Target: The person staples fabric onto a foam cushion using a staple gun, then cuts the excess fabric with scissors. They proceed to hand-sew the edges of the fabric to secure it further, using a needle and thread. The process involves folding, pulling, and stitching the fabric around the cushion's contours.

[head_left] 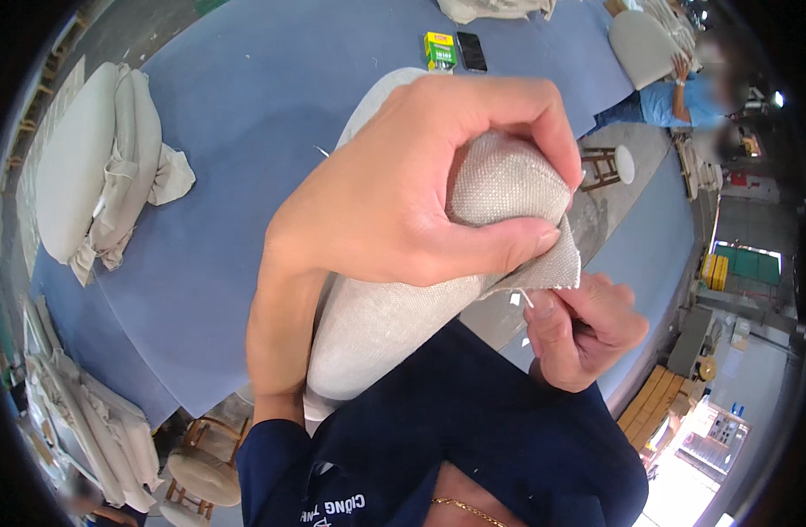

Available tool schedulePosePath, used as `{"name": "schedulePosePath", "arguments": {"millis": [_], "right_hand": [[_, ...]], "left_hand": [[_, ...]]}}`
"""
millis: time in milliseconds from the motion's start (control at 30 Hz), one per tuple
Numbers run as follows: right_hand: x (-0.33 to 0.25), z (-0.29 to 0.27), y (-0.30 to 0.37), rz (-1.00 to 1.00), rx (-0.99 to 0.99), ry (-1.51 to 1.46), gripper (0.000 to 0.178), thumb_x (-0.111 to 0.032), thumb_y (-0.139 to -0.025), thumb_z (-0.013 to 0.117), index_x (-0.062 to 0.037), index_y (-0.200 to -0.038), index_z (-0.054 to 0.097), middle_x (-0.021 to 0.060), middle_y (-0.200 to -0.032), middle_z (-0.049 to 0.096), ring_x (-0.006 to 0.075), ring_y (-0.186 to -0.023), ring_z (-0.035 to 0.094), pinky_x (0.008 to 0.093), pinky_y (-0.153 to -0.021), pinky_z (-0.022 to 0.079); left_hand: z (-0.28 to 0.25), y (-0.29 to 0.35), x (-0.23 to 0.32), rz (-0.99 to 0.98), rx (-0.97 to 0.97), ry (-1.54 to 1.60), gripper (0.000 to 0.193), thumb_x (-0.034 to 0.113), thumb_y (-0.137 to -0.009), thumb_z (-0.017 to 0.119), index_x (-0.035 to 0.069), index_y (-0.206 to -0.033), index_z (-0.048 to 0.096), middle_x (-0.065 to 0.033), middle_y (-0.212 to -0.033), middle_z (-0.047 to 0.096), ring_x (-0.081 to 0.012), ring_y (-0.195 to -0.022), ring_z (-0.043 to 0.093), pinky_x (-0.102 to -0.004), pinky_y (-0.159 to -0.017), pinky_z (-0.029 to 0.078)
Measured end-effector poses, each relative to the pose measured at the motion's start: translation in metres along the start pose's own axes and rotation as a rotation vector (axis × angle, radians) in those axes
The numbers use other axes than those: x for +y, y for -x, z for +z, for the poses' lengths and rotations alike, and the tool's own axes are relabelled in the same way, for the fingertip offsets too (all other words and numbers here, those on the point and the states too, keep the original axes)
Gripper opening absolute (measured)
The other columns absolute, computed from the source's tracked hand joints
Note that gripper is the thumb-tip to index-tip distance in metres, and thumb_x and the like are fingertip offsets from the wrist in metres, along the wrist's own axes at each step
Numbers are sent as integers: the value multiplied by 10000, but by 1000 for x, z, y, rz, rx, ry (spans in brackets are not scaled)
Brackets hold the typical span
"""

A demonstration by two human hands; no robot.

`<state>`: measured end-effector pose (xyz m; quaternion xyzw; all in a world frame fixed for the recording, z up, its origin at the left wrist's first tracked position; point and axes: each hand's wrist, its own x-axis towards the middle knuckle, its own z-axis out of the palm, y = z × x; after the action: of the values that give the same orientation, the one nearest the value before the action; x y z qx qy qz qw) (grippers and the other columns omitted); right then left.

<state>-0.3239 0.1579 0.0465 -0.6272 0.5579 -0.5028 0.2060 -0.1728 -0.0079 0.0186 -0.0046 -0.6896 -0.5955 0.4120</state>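
My left hand [403, 184] grips the upper end of a padded seat cushion [377, 321] covered in light grey woven fabric, with my fingers curled over the fabric and my thumb pressing it down. The cushion leans against my chest and out over the blue table [245, 114]. Just below the fabric's loose edge, my right hand [583, 329] pinches a thin white thread or small object [519, 299]; what it holds is too small to tell.
Several grey cushions [87, 167] lie stacked at the table's left. A green-and-yellow box [439, 50] and a dark phone [471, 50] lie at the far edge. A person in a blue shirt [675, 101] sits at the upper right near a stool [609, 165]. Wooden chair frames [197, 465] stand below.
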Motion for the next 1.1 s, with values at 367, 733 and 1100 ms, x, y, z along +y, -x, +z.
{"name": "schedulePosePath", "arguments": {"millis": [367, 733, 1100], "right_hand": [[33, -16, -8, -358, -179, 29, 258, 69, -814, 712, 116, -1067, 731, 71, -559, 588, 163, -433, 572, 311, -430, 424], [11, 14, -11, -271, -37, 73, 174, 105, -815, 727, 124, -987, 720, 102, -625, 641, 171, -476, 622, 272, -451, 460], [-14, 20, -10, 12, 1, -22, 154, 41, -828, 737, 51, -981, 739, 77, -585, 620, 155, -461, 614, 278, -446, 440]], "left_hand": [[-6, -5, 3, 29, 18, 83, 277, 44, -714, 757, -47, -959, 665, -184, -912, 709, -236, -863, 674, -357, -808, 523], [-7, -1, 1, 30, 42, 50, 308, 109, -729, 765, -45, -973, 657, -189, -906, 711, -234, -839, 676, -358, -852, 497], [13, 2, 15, -53, 303, 66, 283, 188, -680, 713, -15, -867, 653, -187, -799, 696, -236, -761, 663, -413, -953, 468]]}}
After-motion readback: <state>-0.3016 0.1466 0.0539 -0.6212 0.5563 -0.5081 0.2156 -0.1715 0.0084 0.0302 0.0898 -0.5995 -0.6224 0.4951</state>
